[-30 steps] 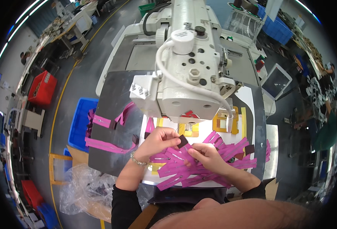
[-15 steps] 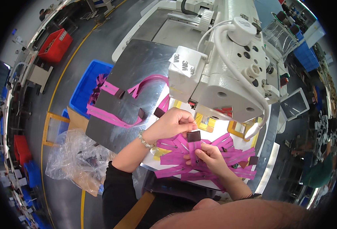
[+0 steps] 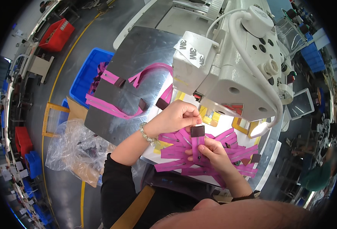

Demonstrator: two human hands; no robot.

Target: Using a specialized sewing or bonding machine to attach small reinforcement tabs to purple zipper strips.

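Note:
My right hand (image 3: 213,152) holds a magenta zipper (image 3: 196,144) between thumb and fingers, the strip standing roughly upright in the picture. A dark brown tab (image 3: 197,131) covers its upper end. Just above that tab, my left hand (image 3: 183,115) is closed in a pinch; whatever lies between thumb and forefinger is too small to make out. Under both hands spreads a pile of magenta zippers (image 3: 172,153) on a white surface (image 3: 149,152). Beyond the left hand, another zipper end with a brown tab (image 3: 162,103) lies beside the sewing machine.
The white sewing machine head (image 3: 229,84) overhangs the work just beyond my hands. Joined zippers (image 3: 111,109) trail over the metal table (image 3: 119,91) into a blue bin (image 3: 85,82) at left. Clear plastic bags (image 3: 69,149) sit left of my arm. Yellow-framed plates (image 3: 243,126) lie under the machine.
The view has shifted slightly, so the machine appears higher and further right. Both hands keep their hold, with the zipper and its brown tab between them much as before.

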